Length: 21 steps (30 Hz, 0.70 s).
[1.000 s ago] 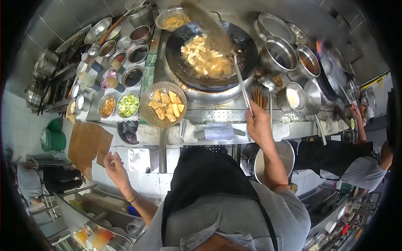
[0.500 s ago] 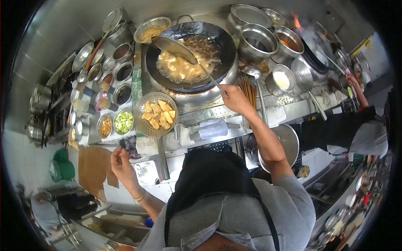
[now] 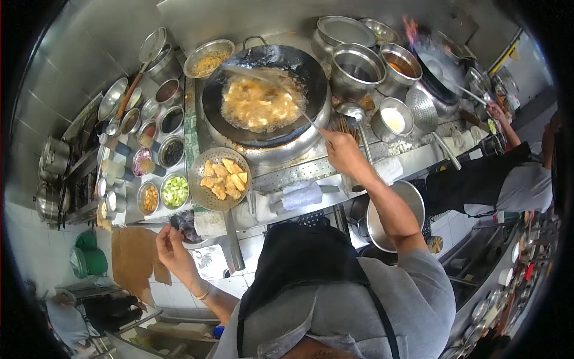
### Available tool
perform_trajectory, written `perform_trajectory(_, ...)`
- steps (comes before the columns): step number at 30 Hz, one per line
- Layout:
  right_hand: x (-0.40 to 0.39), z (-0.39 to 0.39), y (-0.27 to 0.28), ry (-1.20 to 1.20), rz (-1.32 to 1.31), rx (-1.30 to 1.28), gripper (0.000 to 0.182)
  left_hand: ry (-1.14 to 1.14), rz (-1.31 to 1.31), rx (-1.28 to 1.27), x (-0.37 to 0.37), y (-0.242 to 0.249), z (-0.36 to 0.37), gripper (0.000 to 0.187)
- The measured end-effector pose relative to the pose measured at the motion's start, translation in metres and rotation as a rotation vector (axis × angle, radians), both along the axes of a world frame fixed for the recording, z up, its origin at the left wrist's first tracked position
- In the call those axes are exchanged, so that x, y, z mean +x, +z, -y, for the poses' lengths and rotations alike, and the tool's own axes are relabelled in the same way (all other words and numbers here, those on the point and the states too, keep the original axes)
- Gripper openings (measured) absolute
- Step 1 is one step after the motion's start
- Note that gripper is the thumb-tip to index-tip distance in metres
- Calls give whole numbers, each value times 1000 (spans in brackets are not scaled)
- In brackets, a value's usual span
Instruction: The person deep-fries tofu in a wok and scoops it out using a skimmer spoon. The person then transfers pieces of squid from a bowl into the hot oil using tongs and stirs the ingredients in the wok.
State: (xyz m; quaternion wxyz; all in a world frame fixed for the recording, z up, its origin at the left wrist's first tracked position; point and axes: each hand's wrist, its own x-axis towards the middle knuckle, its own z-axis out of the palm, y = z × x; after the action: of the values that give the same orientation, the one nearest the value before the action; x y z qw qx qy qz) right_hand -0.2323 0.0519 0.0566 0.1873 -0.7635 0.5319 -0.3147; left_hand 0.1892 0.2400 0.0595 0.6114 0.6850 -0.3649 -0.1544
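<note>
My right hand (image 3: 345,154) is wrapped round the handle of a long metal ladle (image 3: 260,76), whose blurred head is over the far part of a black wok (image 3: 215,122). Pale pieces (image 3: 257,106) bubble in brown oil inside the wok. My left hand (image 3: 172,246) hangs in front of the counter, fingers curled with the tips together; what they hold, if anything, is too small to tell. Near it, a perforated strainer (image 3: 206,198) holds golden fried pieces (image 3: 224,178), its handle pointing toward me.
Bowls of chopped greens (image 3: 175,191), nuts and sauces stand at the left. Metal pots (image 3: 357,72) stand behind on the right, beside a small pot of white liquid (image 3: 393,119). A co-worker (image 3: 508,179) tends another wok with a flame at the right.
The ladle head has swept toward the wok's far side, and the pale pieces are more exposed. My right hand has shifted slightly right and toward me. The whole view has tilted a little.
</note>
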Motion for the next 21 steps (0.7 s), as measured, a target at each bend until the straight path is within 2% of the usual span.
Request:
perform_trajectory(4, 20, -17, 19, -50, 138, -90, 41, -9, -44, 34, -5, -1, 3, 19)
perform_trajectory(7, 33, 4, 13, 3, 142, 85, 40, -208, -84, 35, -42, 5, 33, 16)
perform_trajectory(9, 26, 28, -16, 44, 77, 159, 40, -455, -20, 30, -79, 12, 53, 14)
perform_trajectory(11, 13, 20, -20, 14, 51, 97, 41, -609, 195, 9, -121, 30, 73, 12)
perform_trajectory(15, -3, -36, 10, -105, 70, -4, 41, -705, 672, -203, -164, 8, 131, 18)
perform_trajectory(17, -15, -63, 4, -124, 112, 9, 42, -648, 759, -204, -181, 0, 154, 22)
perform_trajectory(21, -13, -49, -9, -81, -21, 99, 41, -687, 814, -105, -195, -25, 199, 21)
